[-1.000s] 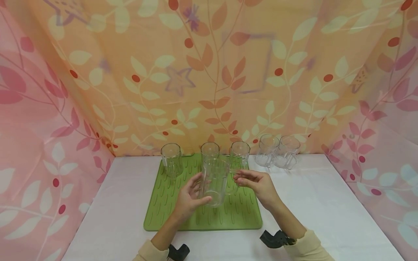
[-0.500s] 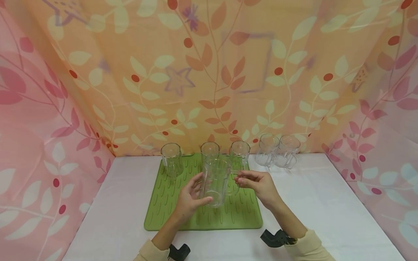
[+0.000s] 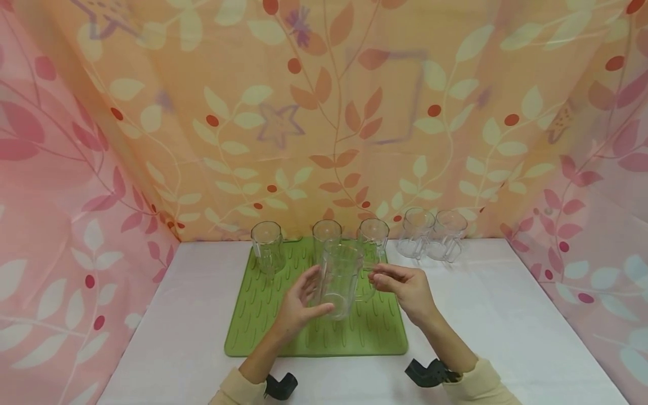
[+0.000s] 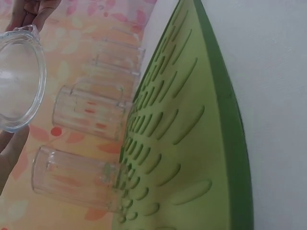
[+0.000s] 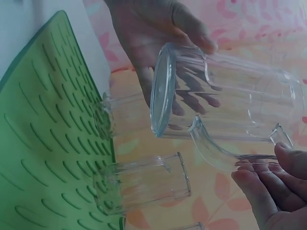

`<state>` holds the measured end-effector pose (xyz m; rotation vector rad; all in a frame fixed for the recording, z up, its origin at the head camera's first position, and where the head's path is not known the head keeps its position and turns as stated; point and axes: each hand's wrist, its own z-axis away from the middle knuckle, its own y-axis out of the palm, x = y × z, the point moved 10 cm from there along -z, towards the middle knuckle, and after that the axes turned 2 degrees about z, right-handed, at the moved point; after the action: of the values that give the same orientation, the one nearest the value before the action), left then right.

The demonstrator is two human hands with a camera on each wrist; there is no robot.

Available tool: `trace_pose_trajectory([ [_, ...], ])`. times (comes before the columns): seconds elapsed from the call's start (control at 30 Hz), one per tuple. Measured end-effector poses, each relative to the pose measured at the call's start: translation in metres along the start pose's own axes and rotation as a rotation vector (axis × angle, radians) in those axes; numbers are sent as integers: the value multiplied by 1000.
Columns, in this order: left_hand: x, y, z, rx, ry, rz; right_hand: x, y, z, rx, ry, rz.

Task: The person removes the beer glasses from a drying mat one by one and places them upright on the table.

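A clear glass mug is held above a green ridged mat, base down. My left hand grips the mug's body from the left, thumb on the near side and fingers behind it. On the other side my right hand pinches the mug's handle between thumb and fingers. The right wrist view shows the mug's body and handle clearly, with the left fingers visible through the glass. Only the thick round base and low side show in the left wrist view.
Three glass mugs stand along the mat's back edge: left, middle and right. Two more, a nearer one and its neighbour, stand close together on the white tabletop, right of the mat. Patterned cloth walls enclose the table.
Both hands and the held mug have shifted slightly to the right over the mat. The grip looks the same, and the standing mugs stay where they were.
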<state>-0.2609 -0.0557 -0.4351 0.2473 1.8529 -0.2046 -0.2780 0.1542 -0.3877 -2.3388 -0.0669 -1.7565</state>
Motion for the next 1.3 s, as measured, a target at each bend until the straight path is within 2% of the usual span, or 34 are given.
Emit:
trace_pose_trajectory([
  [0.27, -7, -10, -3, 18, 85, -25, 11, -16, -3, -63, -47, 0],
  [0.33, -6, -13, -2, 22, 88, -30, 14, -21, -4, -85, -58, -2],
  [0.43, -3, -20, 0, 13, 67, -47, 18, -31, -5, -123, -70, -2],
  [0.67, 8, -43, 9, -50, -39, -92, 26, -58, -8, -218, -96, 50],
  [0.9, 16, -66, 19, -86, -79, -163, 33, -83, -9, -310, -146, 77],
  [1.07, 23, -83, 29, -110, -125, -209, 33, -101, -7, -392, -155, 50],
  [1.17, 30, -93, 36, -128, -185, -229, 33, -112, -6, -443, -160, 40],
  [1.3, 38, -105, 45, -142, -253, -275, 39, -128, -2, -514, -197, 152],
])
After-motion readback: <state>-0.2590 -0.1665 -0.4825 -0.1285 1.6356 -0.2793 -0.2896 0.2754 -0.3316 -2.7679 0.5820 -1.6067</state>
